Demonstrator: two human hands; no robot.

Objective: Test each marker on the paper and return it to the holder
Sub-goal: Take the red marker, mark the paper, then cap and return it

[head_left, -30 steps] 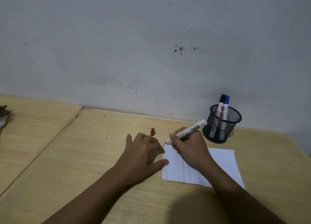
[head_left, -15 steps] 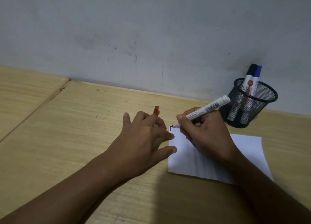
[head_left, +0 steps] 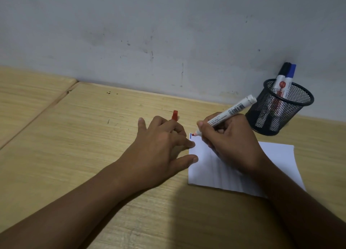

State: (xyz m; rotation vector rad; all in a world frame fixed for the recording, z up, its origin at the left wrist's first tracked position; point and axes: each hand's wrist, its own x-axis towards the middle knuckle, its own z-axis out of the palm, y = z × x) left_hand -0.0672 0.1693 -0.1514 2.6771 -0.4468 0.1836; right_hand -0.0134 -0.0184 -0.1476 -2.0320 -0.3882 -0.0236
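1. While the right hand [head_left: 232,142] grips the white marker [head_left: 227,113] in a writing hold, thumb and fingers pinch its lower barrel, and its red tip meets the far left corner of the paper [head_left: 243,166].
2. Marker barrel: tilted, with its blunt rear end raised toward the holder [head_left: 280,114] and a barcode label facing up.
3. Marks on the paper: a short blue stroke [head_left: 190,136] sits at the corner, just left of the tip; a small patch of red shows at the tip itself.
4. Left hand [head_left: 161,147]: lies palm down on the wooden table [head_left: 74,155], with index finger and thumb stretched apart, their tips pressing the left edge of the sheet.
5. Red cap [head_left: 175,115]: sticks up between the curled outer fingers of the left hand, which pinch its lower part; its top is clear of them.
6. Holder: a black wire-mesh cup standing upright on the table against the grey wall [head_left: 168,33], beyond the paper's far right corner and just beside the marker's rear end.
7. Contents of the holder: a black-capped marker [head_left: 280,78] and a blue-capped marker [head_left: 289,76], side by side and touching, caps up, leaning toward the wall.
8. Paper: a white sheet lying flat, partly covered by the right hand and forearm.
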